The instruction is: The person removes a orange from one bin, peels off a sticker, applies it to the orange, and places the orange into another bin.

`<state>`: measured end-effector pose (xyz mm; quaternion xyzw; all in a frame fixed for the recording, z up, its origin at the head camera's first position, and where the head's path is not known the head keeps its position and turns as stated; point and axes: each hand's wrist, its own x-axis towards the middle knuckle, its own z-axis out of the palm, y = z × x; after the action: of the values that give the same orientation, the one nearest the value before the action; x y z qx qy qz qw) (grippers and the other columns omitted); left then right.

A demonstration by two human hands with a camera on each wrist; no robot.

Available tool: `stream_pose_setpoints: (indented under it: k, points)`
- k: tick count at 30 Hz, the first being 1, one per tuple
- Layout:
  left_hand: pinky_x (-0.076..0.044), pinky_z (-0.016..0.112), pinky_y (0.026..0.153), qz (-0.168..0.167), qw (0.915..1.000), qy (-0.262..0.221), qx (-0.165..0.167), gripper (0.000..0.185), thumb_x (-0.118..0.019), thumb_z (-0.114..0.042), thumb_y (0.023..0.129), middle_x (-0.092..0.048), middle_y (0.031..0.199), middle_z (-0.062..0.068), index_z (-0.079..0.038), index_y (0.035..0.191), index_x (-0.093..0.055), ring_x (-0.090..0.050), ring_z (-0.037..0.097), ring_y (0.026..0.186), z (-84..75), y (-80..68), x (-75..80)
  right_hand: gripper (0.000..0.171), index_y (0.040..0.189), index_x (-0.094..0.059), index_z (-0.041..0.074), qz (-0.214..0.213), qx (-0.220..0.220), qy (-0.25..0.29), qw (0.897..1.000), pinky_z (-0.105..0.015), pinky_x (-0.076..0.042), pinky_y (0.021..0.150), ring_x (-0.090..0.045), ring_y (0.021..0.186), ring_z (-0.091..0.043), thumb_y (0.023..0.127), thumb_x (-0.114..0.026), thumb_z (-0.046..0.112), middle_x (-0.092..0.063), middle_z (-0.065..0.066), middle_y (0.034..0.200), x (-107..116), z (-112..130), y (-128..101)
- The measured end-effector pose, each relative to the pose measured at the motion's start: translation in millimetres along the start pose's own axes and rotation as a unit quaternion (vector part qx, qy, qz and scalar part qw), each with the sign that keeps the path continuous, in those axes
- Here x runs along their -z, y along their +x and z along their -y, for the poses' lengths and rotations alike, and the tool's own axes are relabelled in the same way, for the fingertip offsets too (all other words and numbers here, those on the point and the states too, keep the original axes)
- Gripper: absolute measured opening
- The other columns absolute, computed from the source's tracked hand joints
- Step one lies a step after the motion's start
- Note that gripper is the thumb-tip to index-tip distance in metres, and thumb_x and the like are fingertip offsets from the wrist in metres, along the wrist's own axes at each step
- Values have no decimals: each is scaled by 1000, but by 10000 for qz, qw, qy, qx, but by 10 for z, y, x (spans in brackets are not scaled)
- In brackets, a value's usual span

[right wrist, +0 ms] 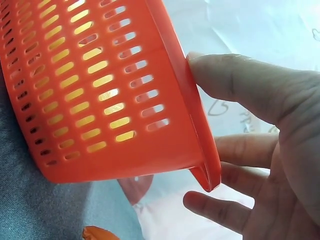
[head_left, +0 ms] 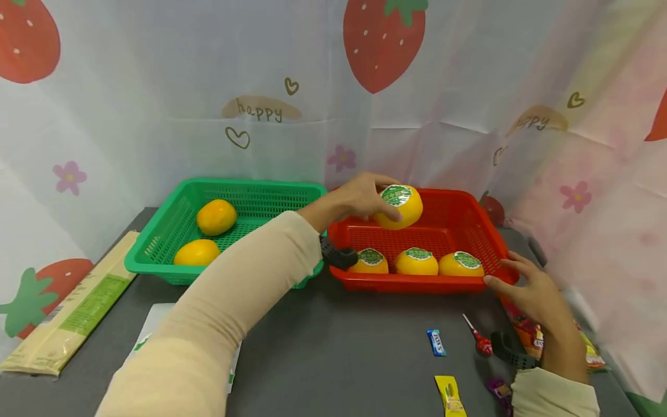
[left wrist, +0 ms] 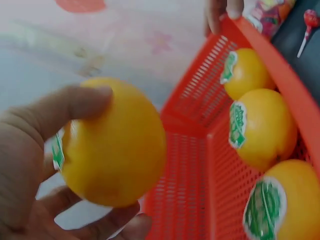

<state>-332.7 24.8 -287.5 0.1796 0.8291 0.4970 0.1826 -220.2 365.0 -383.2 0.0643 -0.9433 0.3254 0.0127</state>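
1. Grey tabletop (head_left: 333,347) is spreading out before a strawberry-print cloth (head_left: 156,116); sweets are lying nearest, at five o'clock: a yellow packet (head_left: 450,397), a blue packet (head_left: 436,341) and a red lollipop (head_left: 482,343).
2. At three o'clock, the right hand (head_left: 537,298) is resting with relaxed fingers against the red basket's (head_left: 417,282) near corner, thumb touching the rim.
3. Three labelled oranges (head_left: 417,262) are sitting along that basket's front wall.
4. At twelve o'clock, the left hand (head_left: 359,200) is gripping a fourth orange (head_left: 400,206) above the red basket, fingers curled around it.
5. At ten o'clock, a green basket (head_left: 156,258) is holding two plain oranges (head_left: 216,216).
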Motion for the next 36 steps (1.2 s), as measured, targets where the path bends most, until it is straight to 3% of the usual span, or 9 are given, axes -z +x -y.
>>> stream_pose_setpoints:
  k: [5, 9, 12, 16, 23, 31, 36]
  points:
    - [-52, 27, 67, -439, 9975, 451, 318, 71, -87, -14, 71, -59, 104, 4, -9, 135, -56, -57, 20, 88, 20, 431, -380, 73, 137, -43, -12, 128, 4, 130, 9998, -74, -23, 93, -19, 132, -56, 93, -62, 43, -22, -24, 153, -35, 9, 27]
    - [-47, 22, 69, -721, 9894, 1115, 592, 68, -86, -21, 72, -57, 103, 1, -11, 133, -56, -52, 17, 92, 62, 709, -771, 76, 140, -39, -11, 322, -212, 185, 9991, -74, -23, 92, -17, 133, -55, 93, -61, 45, -18, -23, 155, -4, -5, 13]
    - [-45, 24, 73, -1002, 9805, 1562, 646, 65, -86, -22, 72, -57, 106, 0, -16, 131, -59, -45, 17, 102, 73, 859, -964, 78, 142, -38, -9, 367, -285, 257, 9986, -73, -25, 93, -17, 134, -54, 92, -61, 47, -16, -21, 156, 12, 8, 21]
    - [-45, 23, 78, -1140, 9778, 1608, 705, 64, -87, -21, 69, -56, 106, 1, -16, 128, -62, -41, 16, 107, 88, 1007, -1118, 77, 142, -39, -8, 296, -301, 346, 9985, -72, -25, 94, -17, 135, -53, 93, -61, 46, -16, -20, 156, 35, 17, 17]
    - [-48, 24, 76, -776, 9775, 1464, 1305, 58, -86, -18, 72, -55, 108, 2, -14, 125, -64, -50, 15, 95, 171, 1142, -1293, 75, 142, -38, -9, 221, -221, 534, 9981, -68, -28, 97, -18, 135, -52, 93, -63, 41, -18, -21, 155, 8, 2, 15]
    - [-49, 25, 76, -631, 9789, 1599, 1109, 49, -84, -14, 74, -62, 106, 2, -14, 119, -65, -53, 17, 94, 154, 1166, -1403, 75, 143, -38, -9, 116, -244, 536, 9982, -65, -32, 97, -19, 134, -51, 93, -64, 40, -18, -22, 155, -4, -26, 24]
    - [-50, 26, 74, -675, 9810, 1482, 1060, 45, -81, -12, 76, -60, 105, 3, -12, 118, -63, -52, 17, 94, 214, 1110, -1365, 76, 143, -37, -8, 130, -210, 532, 9983, -65, -33, 96, -21, 134, -51, 92, -64, 40, -19, -22, 155, -13, -4, 44]
